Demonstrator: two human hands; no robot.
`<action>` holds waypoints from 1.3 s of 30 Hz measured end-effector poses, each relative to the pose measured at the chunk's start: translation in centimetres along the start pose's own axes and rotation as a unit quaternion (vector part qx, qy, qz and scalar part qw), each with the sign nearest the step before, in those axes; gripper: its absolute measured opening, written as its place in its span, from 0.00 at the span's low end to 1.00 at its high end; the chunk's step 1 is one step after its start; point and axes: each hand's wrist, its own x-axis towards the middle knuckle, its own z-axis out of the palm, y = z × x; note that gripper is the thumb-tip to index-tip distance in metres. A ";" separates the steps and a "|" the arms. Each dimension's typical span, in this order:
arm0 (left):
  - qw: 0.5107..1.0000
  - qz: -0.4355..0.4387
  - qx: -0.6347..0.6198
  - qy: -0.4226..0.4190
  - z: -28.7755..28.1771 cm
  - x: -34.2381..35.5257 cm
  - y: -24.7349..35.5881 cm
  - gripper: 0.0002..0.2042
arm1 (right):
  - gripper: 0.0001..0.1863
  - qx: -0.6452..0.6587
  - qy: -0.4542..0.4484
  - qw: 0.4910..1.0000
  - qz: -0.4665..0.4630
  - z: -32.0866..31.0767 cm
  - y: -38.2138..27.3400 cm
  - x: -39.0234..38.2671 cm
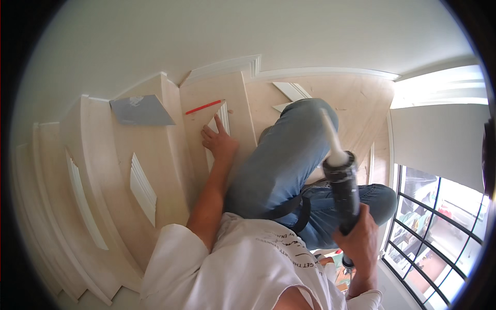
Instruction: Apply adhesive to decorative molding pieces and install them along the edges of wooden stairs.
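At the far left, pale wooden stairs [121,196] fan out in steps, their edges bent by the wide view. A long white moulding strip [85,201] lies on one tread, and to its right a shorter white moulding piece [143,190] with slanted ends lies on another. Beyond that piece, on the far side near the wall, a grey sheet [144,111] rests with a pale smudge near its far edge.

Next to the right, a red pencil [203,107] lies on a wider tread, just beside the far end of a ribbed white moulding length [223,114]. The person's left hand [221,143] rests on that length, fingers spread apart, one reaching toward its far end.

White skirting [325,72] runs along the foot of the far wall, and a moulding offcut [292,91] lies on the wooden floor just past the person's bent knee in blue jeans [281,160].

On the right, the right hand [359,235] has its fingers wrapped around the near part of a black caulking gun [344,194]. The gun is held up over the legs, its white nozzle [335,137] pointing toward the far side; I cannot tell whether the tip touches the jeans. Farther right stands a black-framed paned window [424,241].
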 end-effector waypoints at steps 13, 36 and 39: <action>0.388 0.070 -0.860 -0.324 -13.5 0.2 -1.5 0.39 | 0.28 0.011 0.042 0.989 -0.143 5.9 -3.2 4.4; 0.433 0.116 -0.803 -0.392 -14.5 2.9 1.5 0.35 | 0.31 -0.177 -0.082 0.914 -0.356 4.6 17.7 -3.4; 0.450 0.119 -0.780 -0.419 -14.9 2.9 2.5 0.36 | 0.32 -0.228 -0.046 0.914 -0.333 5.9 18.3 -3.9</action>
